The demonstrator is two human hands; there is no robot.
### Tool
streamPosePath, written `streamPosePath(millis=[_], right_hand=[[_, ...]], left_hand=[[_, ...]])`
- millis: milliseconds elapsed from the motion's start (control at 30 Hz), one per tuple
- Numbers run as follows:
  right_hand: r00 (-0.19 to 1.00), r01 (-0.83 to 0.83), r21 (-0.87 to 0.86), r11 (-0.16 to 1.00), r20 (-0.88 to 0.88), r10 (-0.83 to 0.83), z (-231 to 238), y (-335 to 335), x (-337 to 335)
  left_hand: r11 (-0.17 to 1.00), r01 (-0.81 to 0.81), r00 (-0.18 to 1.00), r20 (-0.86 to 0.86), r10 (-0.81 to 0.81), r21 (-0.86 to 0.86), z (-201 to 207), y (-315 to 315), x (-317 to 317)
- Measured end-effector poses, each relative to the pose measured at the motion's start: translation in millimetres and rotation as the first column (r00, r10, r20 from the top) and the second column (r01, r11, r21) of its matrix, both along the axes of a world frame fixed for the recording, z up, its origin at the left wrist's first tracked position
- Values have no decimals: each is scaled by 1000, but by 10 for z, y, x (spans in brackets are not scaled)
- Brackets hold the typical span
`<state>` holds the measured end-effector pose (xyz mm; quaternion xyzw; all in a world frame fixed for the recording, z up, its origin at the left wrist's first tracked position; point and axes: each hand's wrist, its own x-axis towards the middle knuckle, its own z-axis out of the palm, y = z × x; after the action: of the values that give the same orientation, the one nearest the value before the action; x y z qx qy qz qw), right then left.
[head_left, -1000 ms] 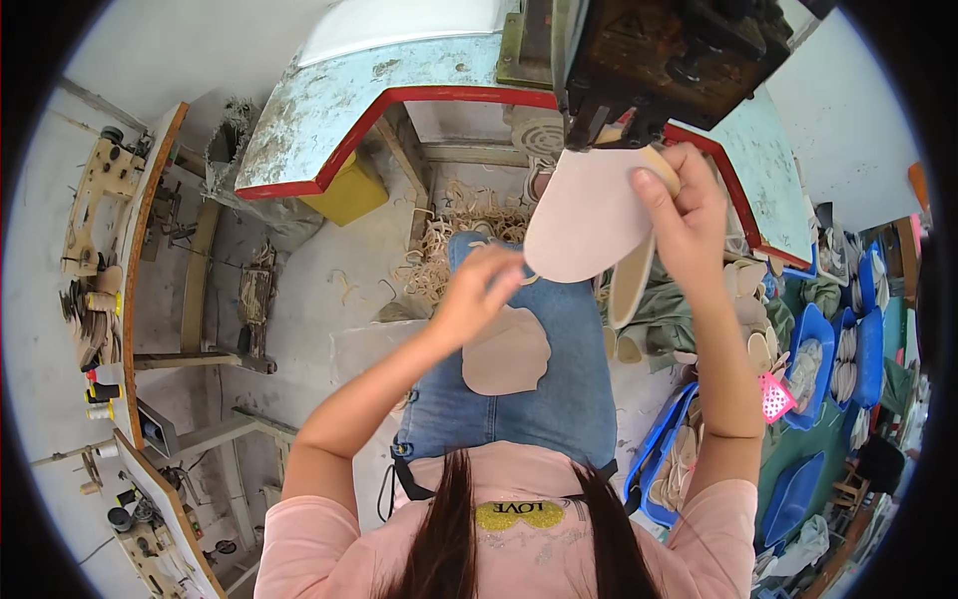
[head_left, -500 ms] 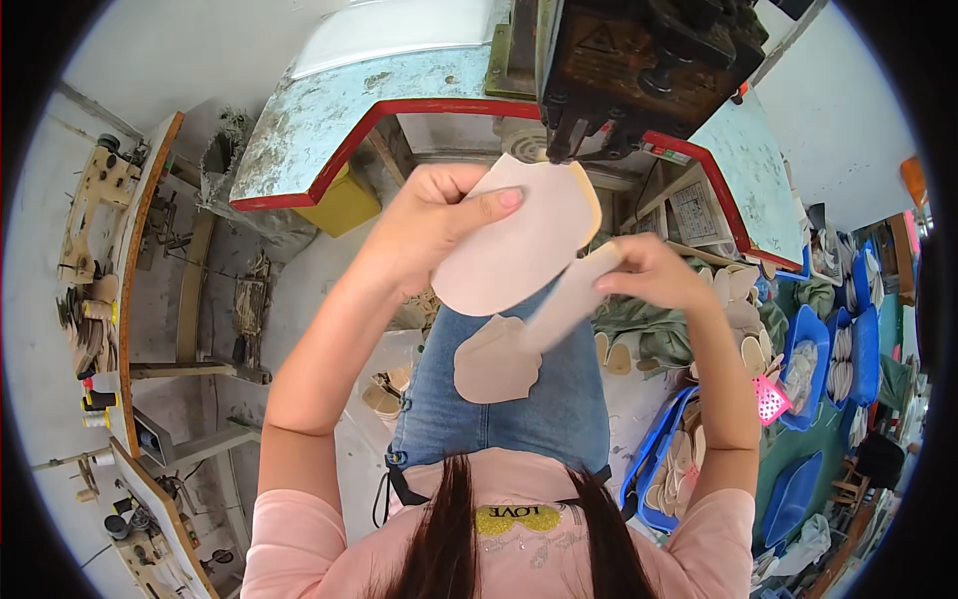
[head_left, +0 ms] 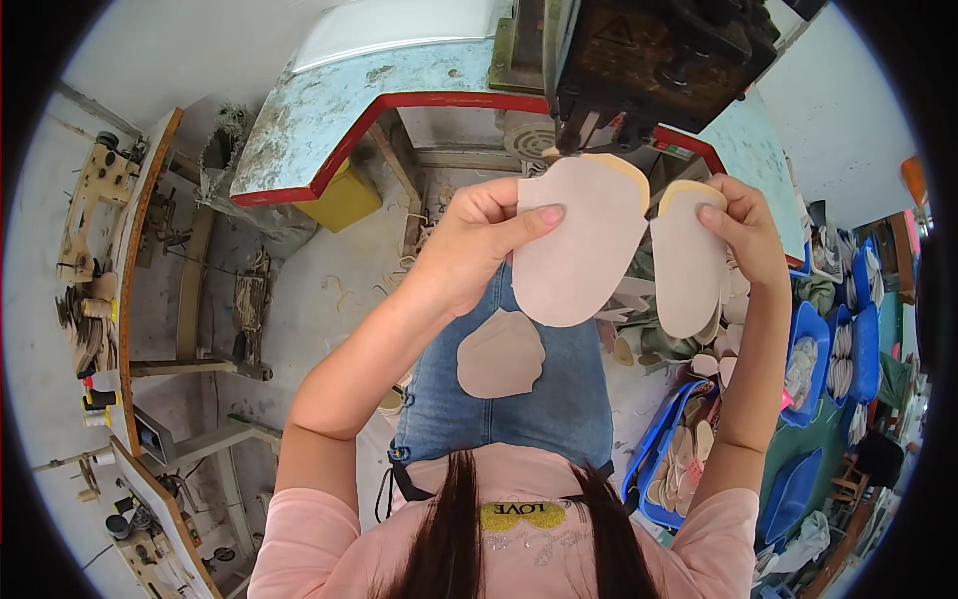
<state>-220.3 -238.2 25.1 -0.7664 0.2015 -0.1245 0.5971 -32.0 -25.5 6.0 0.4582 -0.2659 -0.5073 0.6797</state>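
- By the left hand (head_left: 481,242), a broad pale piece (head_left: 584,250) is held at its upper left edge; the fingers are clamped on it, thumb on top.
- By the right hand (head_left: 750,225), a narrow pale piece (head_left: 687,265) is pinched at its right edge, its thumb also laid on top.
- Between the two sets of fingers, the pieces are held up side by side; along each top edge a yellowish band (head_left: 621,173) is shown.
- The step in hand is judged to be the handling of both pieces together; for the next move, steady pinches and flat-kept edges seem called for.
- Just beyond the fingers, a dark machine head (head_left: 659,60) is seen; whether the broad piece is touched by it cannot be well told.
- Bodyward of the left fingers, a third pale piece (head_left: 502,357) is laid on the jeans (head_left: 544,419).
- Bodyward of the right fingers, and lower, a blue tray (head_left: 647,439) is filled with pale pieces.
- Beyond the left fingers, a yellow bin (head_left: 344,205) is placed beneath a red-edged tabletop (head_left: 339,110).
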Motion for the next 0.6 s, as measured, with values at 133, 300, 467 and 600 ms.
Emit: streamPosePath(millis=[133, 300, 467, 600], right_hand=[[996, 55, -18, 998, 71, -54, 115, 94, 182], [997, 45, -97, 994, 61, -39, 264, 76, 443], [982, -10, -221, 975, 182, 51, 350, -13, 682], [904, 24, -335, 942, 410, 123, 375, -90, 882]], left_hand=[[998, -67, 998, -10, 67, -6, -59, 81, 39], [994, -107, 994, -25, 106, -26, -105, 199, 67], [996, -60, 990, -134, 50, -69, -117, 241, -47], [998, -22, 976, -217, 8, -59, -162, 173, -183]])
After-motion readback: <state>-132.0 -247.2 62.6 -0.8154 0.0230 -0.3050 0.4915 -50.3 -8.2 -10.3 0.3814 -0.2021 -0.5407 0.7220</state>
